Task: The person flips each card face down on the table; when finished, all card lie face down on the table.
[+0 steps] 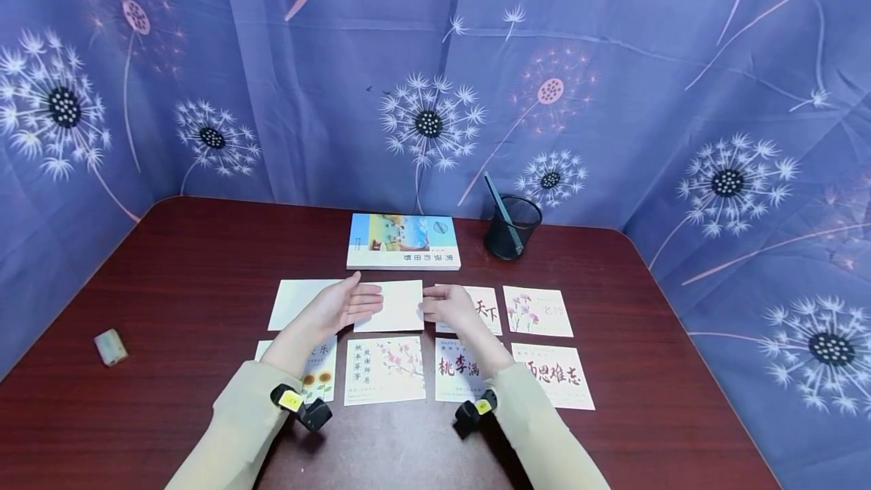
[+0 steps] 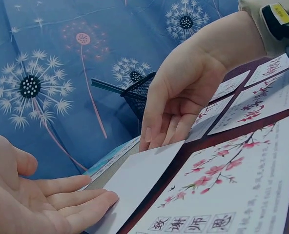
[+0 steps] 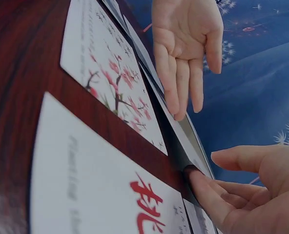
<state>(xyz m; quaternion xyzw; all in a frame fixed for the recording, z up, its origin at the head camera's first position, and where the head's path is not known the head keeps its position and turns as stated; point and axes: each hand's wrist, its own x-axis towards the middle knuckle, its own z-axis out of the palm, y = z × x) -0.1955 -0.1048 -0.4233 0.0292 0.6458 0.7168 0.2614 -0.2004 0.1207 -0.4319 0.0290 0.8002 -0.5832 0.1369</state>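
A blank white card [image 1: 389,308] lies in the back row, between my two hands. My left hand [image 1: 343,304] is at its left end with the fingers straight, palm turned inward, fingertips over the card in the left wrist view. At the card's right end is my right hand [image 1: 452,307]. Its fingers [image 3: 215,197] meet the card's edge, and the thumb stands apart from them in the right wrist view. Nearest in front is a card with pink blossoms [image 1: 385,370]. A card with red lettering [image 1: 486,308] is partly hidden by my right hand.
Another blank card [image 1: 299,301] lies at left. Nearby are a sunflower card [image 1: 320,369], a pink flower card [image 1: 537,311] and two red-lettered cards [image 1: 459,376]. Behind stand a book [image 1: 404,242] and a mesh pen holder [image 1: 505,237]. An eraser-like block [image 1: 110,347] lies far left.
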